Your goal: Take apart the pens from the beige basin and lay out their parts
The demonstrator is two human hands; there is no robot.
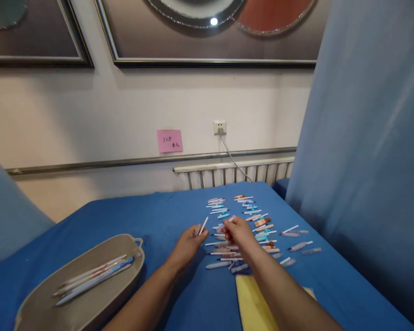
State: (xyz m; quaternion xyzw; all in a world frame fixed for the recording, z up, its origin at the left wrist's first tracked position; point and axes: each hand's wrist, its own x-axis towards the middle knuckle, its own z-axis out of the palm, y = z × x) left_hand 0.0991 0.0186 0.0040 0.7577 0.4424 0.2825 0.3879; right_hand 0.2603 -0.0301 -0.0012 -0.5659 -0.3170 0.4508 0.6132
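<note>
"When you start at the near edge, what comes first?"

"A yellow sheet (253, 299), partly covered by the right forearm. Over on the left sits an oval beige tray (106, 296) with a loop at its far end. Several pens (93, 281), one of them blue, lie side by side in it, slantwise."

"And the hands?"

"Both are over the blue cloth (158, 211), near each other but apart. The left hand (190, 240) has its fingers clamped on a slim white stick (203, 225) that points up and away; a pale bit by the thumb is too covered to name. The right hand (240, 232) has its fingers pinched together on a pinkish pen piece (232, 219)."

"Where are the loose pen parts?"

"On the cloth, under and around the right hand, in two rough columns running away from the person: clear and tinted barrels (218, 265), thin white refills (232, 259), an orange piece (262, 222). A few more lie apart on the right, toward a blue curtain (348, 138)."

"Farther back?"

"White railing (234, 164) beyond the cloth's far edge, a metal rail (124, 163) along the wall, a handwritten pink note (169, 141), and a socket (220, 125) with a plugged-in cord (232, 158). Framed pictures (207, 46) hang above."
</note>
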